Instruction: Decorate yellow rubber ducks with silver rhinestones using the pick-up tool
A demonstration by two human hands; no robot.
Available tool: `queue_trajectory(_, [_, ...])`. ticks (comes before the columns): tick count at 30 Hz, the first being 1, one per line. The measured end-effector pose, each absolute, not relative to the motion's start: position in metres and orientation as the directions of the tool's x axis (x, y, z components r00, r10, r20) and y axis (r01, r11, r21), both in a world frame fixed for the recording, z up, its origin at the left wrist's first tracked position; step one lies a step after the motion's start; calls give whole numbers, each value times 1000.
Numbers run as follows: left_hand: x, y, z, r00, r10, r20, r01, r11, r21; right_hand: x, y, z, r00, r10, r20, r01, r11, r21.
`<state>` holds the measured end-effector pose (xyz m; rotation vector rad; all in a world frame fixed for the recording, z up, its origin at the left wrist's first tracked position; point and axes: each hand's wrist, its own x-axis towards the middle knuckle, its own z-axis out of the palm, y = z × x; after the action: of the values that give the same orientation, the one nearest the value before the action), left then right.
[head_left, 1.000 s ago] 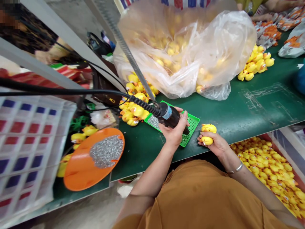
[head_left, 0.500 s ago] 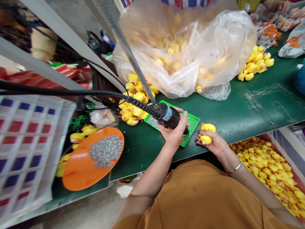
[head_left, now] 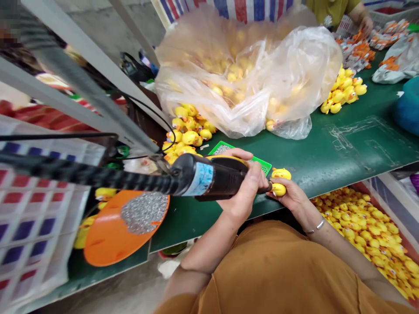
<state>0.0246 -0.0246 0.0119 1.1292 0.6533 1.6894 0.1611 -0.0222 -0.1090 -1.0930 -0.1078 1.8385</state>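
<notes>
My left hand (head_left: 244, 196) is wrapped around a black electric screwdriver (head_left: 225, 176) with a blue label, tilted nearly level and pointing right. Its tip reaches the toys in my right hand (head_left: 293, 194); whether it touches a screw is hidden. Between the right fingers sit two small yellow toy ducks (head_left: 280, 174), one above the other. Partly behind the screwdriver, a green perforated tray (head_left: 263, 166) holds small silvery screws at its far end. An orange dish (head_left: 104, 237) to the left carries a heap of similar metal pieces (head_left: 144, 211).
A big clear plastic bag (head_left: 248, 104) of ducks stands at the back, with loose ducks (head_left: 188, 131) beside it. A bin of ducks (head_left: 363, 235) sits below the table's right edge. A white crate (head_left: 36, 209) is on the left. Another person's hand (head_left: 365, 25) shows far right.
My left hand has swung the screwdriver from over the green tray to the ducks, tilting it from steep to nearly level. My right hand still holds the ducks in about the same place.
</notes>
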Motion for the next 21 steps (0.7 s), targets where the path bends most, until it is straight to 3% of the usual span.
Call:
queue_trajectory(10, [32, -19, 1, -96, 903, 420, -468, -413, 781, 157, -24, -107, -75, 756, -650, -689, -510, -514])
queue_trajectory(16, [38, -12, -3, -101, 905, 413, -416, -415, 809, 153, -21, -99, -49, 866, -498, -679, -394, -619])
queue_trajectory(21, [42, -9, -4, -105, 918, 383, -397, -392, 830, 151, -18, -91, 1, 884, -467, -674, -344, -654])
